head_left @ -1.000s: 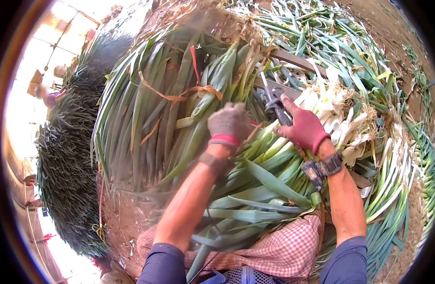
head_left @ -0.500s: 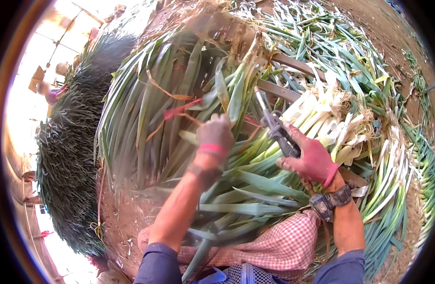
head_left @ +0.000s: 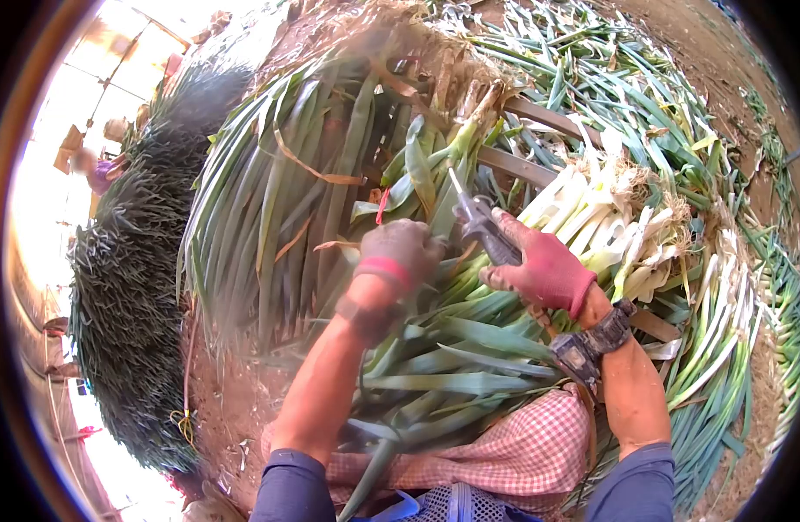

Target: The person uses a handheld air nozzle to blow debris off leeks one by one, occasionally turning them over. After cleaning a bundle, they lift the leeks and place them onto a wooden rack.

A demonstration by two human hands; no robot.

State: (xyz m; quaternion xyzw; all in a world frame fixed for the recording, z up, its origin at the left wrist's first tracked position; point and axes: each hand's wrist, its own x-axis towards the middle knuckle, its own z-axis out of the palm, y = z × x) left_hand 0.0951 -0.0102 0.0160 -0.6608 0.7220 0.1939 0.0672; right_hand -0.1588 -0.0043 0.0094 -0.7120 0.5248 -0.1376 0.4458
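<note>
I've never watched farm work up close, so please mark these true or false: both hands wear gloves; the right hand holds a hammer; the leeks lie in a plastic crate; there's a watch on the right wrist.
1. Both hands wear gloves. True: the left hand has a grey glove, the right hand a red one.
2. The right hand holds a hammer. False: it grips shears.
3. The leeks lie in a plastic crate. False: they rest across the person's lap.
4. A watch is on the right wrist. True.
</note>
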